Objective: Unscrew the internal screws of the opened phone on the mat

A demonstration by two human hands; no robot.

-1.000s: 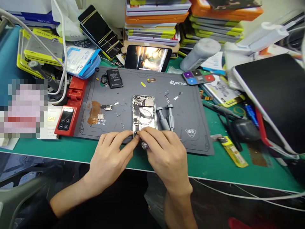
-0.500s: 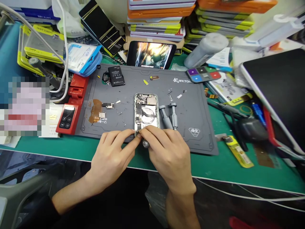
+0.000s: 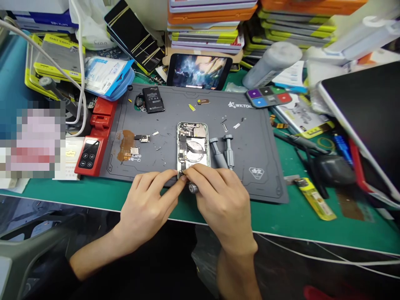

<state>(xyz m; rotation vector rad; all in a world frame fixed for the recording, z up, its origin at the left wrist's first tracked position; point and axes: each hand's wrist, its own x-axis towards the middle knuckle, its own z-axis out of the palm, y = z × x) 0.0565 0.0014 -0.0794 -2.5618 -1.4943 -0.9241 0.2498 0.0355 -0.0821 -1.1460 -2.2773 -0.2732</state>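
An opened smartphone (image 3: pixel 194 146) lies on the grey mat (image 3: pixel 162 133), its inner parts and round charging coil bare. My left hand (image 3: pixel 150 204) is closed, thumb and forefinger pinched at the phone's lower left corner. Against that same lower end press the bent fingers of my right hand (image 3: pixel 223 200), which cover the bottom right part. Any small piece between the fingertips is hidden. The knob of a grey screwdriver (image 3: pixel 193 188) shows under my right palm; whether the hand grips it I cannot tell. Two more screwdrivers (image 3: pixel 229 152) rest right of the phone.
A phone battery (image 3: pixel 153 99) and small loose parts (image 3: pixel 142 138) lie on the mat. Behind it stands a phone playing video (image 3: pixel 200 71). On the left is a red device (image 3: pixel 89 156); on the right, a yellow packet (image 3: pixel 316 199) and a laptop-like black panel (image 3: pixel 368 121).
Both hands keep almost the same pose at the phone's lower end. The camera view has shifted very slightly, and the picture on the standing phone's screen differs.
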